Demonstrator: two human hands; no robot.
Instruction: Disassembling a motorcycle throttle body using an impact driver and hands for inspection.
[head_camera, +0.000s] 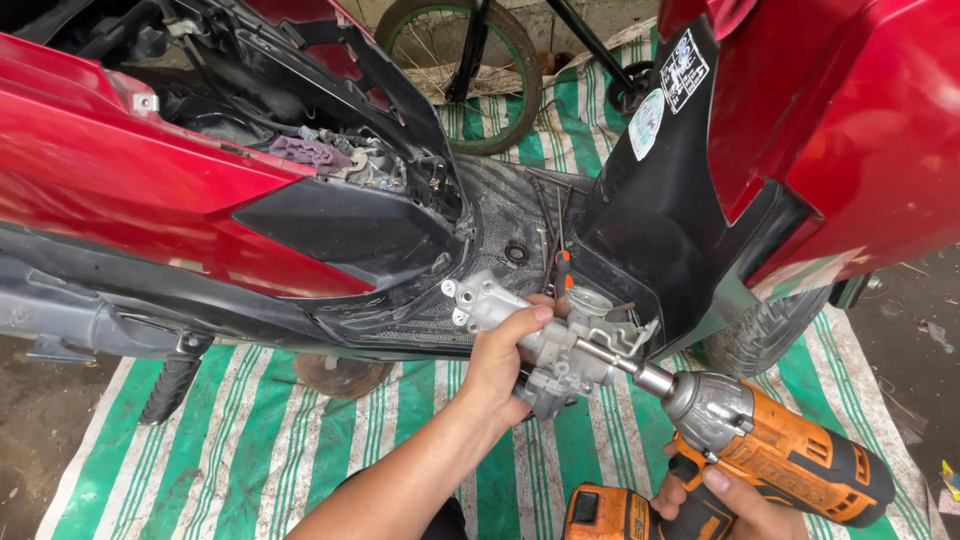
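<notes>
I saw the red scooter (180, 190) on its side over a green-striped tarp (300, 430). Just below its black footboard (500, 230), my left hand (500, 365) grasped a grey metal carburetor (545, 340), fingers wrapped around it. Right of the scooter's footboard, my right hand (725, 505) clenched an orange drill (775, 450), its bit touching the carburetor.

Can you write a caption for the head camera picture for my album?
Left hand steadies a silver engine part beside a red scooter while right hand presses an orange power driver against it.
</notes>
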